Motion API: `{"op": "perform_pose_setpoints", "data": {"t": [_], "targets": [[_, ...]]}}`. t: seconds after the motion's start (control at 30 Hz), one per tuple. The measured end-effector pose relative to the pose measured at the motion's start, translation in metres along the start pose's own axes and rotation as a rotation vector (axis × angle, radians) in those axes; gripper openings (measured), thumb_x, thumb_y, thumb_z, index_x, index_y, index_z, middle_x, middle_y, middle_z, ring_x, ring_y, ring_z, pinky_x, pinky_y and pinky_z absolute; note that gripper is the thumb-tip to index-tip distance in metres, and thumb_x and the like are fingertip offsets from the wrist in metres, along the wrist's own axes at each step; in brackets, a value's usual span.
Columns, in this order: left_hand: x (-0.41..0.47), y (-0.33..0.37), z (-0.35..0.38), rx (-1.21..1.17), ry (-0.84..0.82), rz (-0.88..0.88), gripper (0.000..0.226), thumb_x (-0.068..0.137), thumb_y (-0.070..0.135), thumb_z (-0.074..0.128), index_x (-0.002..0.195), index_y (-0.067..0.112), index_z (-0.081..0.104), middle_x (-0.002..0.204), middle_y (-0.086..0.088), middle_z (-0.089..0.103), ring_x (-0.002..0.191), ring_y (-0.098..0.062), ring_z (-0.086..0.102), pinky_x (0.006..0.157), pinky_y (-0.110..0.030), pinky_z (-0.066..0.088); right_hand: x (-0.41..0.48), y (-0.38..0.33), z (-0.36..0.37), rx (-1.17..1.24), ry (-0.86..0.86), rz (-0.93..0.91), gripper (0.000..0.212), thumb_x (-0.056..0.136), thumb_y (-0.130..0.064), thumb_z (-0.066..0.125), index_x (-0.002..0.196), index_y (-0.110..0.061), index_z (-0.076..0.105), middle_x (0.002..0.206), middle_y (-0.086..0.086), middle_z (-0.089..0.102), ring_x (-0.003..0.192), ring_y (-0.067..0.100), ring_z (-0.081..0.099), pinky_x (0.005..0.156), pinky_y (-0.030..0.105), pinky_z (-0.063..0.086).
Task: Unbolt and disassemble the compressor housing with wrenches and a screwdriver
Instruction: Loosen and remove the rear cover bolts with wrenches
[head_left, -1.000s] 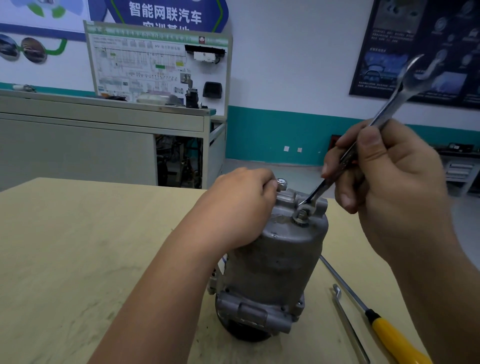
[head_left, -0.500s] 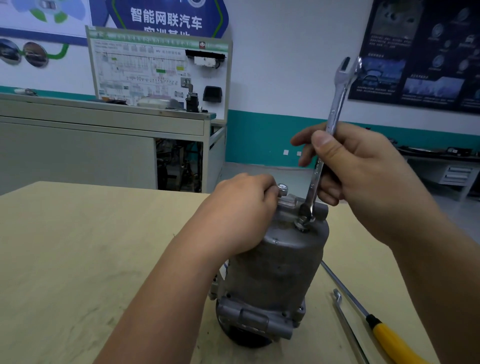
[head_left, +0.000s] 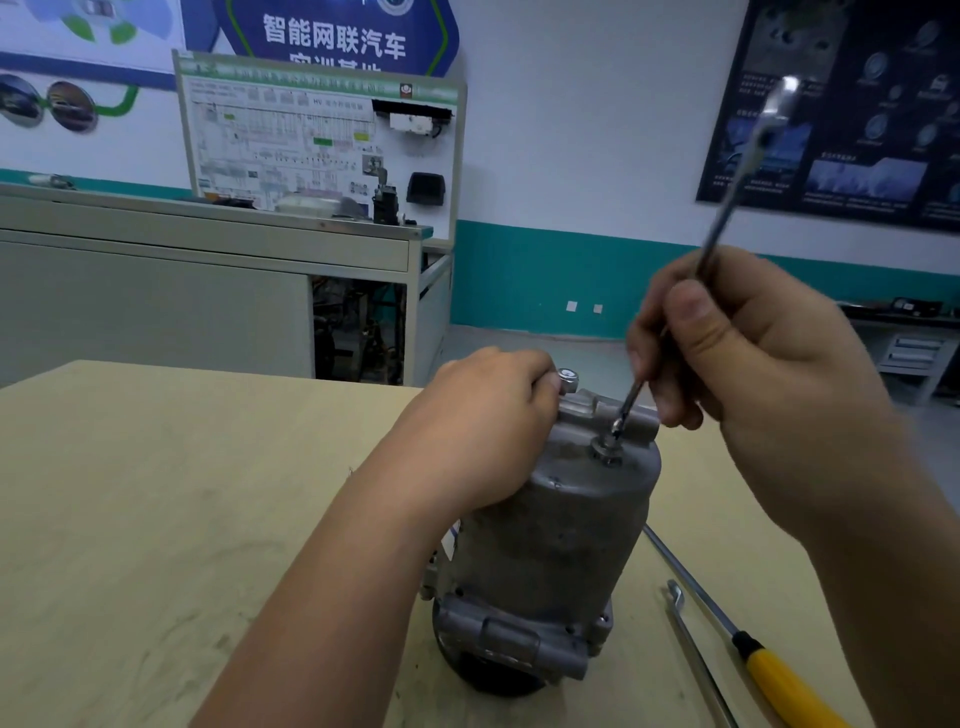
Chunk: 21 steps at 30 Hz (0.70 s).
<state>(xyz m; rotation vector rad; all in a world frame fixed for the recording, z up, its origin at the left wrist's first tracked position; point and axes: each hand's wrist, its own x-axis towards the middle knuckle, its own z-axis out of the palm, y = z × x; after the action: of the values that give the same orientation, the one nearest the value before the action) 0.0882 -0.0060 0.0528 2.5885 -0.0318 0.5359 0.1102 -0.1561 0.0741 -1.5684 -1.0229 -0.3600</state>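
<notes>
Workshop classroom: white wall with a teal band. A wiring-diagram training board (head_left: 317, 140) sits on a grey cabinet (head_left: 156, 291) behind the compressor housing, and a dark poster (head_left: 852, 119) hangs up and to the right of it. We're looking down at a pale wood bench (head_left: 156, 519).

Compressor housing (head_left: 550, 540) stands upright on the bench, dark round end down.

Left hand (head_left: 483, 431) wraps over the housing's upper left shoulder with its fingers curled round the top edge. Its thumb tip is just beside the rear bolt (head_left: 567, 379), which stands proud at the back rim.

Right hand (head_left: 753, 374) is above and right of the housing, fingers and thumb curled round the shank of the wrench (head_left: 727, 223). The wrench is tilted, upper end leaning up and right of the housing and motion-blurred. Its lower end meets the top bolt (head_left: 608, 447) on the housing's top face. We can't tell whether it's actually seated on the hex.

On the bench right of the housing we see a screwdriver (head_left: 779, 675) with a yellow handle, its shaft running up toward the housing's base. A thin metal bar (head_left: 691, 639) with a hooked end lies between the screwdriver and the housing, roughly parallel to the shaft. Neither hand touches either of them.
</notes>
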Motion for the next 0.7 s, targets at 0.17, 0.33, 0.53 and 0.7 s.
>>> {"op": "perform_pose_setpoints", "data": {"t": [0.17,0.33,0.53,0.7], "targets": [[0.001,0.000,0.002,0.012,0.001,-0.006,0.031,0.101,0.032,0.031,0.114,0.025,0.059,0.114,-0.002,0.059,0.106,-0.022,0.051,0.091,-0.042,0.043,-0.014,0.018,0.002,0.191,0.132,-0.022,0.034,0.087,-0.054,0.043,0.082,-0.026,0.061,0.065,-0.006,0.058,0.049,0.009,0.045,0.046,0.020,0.037],[0.001,-0.001,0.003,0.028,0.004,-0.010,0.032,0.101,0.033,0.030,0.113,0.025,0.058,0.115,-0.003,0.058,0.108,-0.024,0.050,0.092,-0.042,0.042,-0.007,0.033,0.001,0.209,0.289,0.028,0.033,0.098,-0.034,0.033,0.093,-0.020,0.063,0.068,0.002,0.066,0.041,0.008,0.039,0.046,0.020,0.036],[0.002,-0.001,0.003,0.025,0.008,-0.006,0.032,0.101,0.033,0.031,0.114,0.025,0.059,0.116,-0.003,0.058,0.109,-0.024,0.050,0.093,-0.043,0.042,0.012,0.022,0.006,0.226,0.193,0.056,0.024,0.102,-0.017,0.029,0.089,-0.013,0.050,0.057,0.003,0.063,0.030,0.006,0.032,0.035,0.016,0.030],[0.003,-0.001,0.004,0.021,0.006,-0.002,0.032,0.100,0.033,0.031,0.114,0.025,0.059,0.115,-0.003,0.058,0.109,-0.024,0.050,0.092,-0.044,0.043,0.017,0.017,0.003,0.190,0.072,0.133,0.029,0.100,-0.024,0.030,0.081,-0.012,0.048,0.052,-0.002,0.054,0.035,0.006,0.033,0.038,0.014,0.030]]}}
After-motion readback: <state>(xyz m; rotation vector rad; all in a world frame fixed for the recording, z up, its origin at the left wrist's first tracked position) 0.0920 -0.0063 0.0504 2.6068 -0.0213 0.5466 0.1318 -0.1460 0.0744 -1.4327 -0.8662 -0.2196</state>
